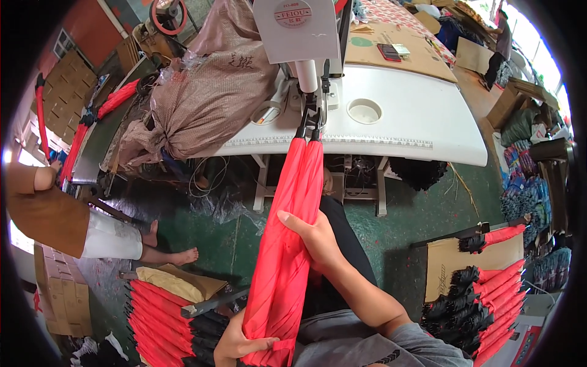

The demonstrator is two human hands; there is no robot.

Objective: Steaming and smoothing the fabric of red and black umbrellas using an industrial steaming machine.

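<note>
Two folded red umbrellas (282,257) lie side by side, stretching from my lap up to a white table-mounted machine (296,37). Their black ends sit beneath the machine's head, against its dark metal fittings (310,113). My right hand (315,238) is wrapped round the red cloth at mid-length, thumb on top. Lower down, my left hand (238,342) grips the near end, its fingers over the cloth by a red strap. The underside of the umbrellas and the ends nearest me are partly hidden.
A white table (416,110) carries a ruler strip, a round cup recess (364,111) and a phone (389,52). A bulging woven sack (208,92) leans at left. Stacks of red umbrellas lie at lower left (160,321) and lower right (498,306). A co-worker (55,214) is at far left.
</note>
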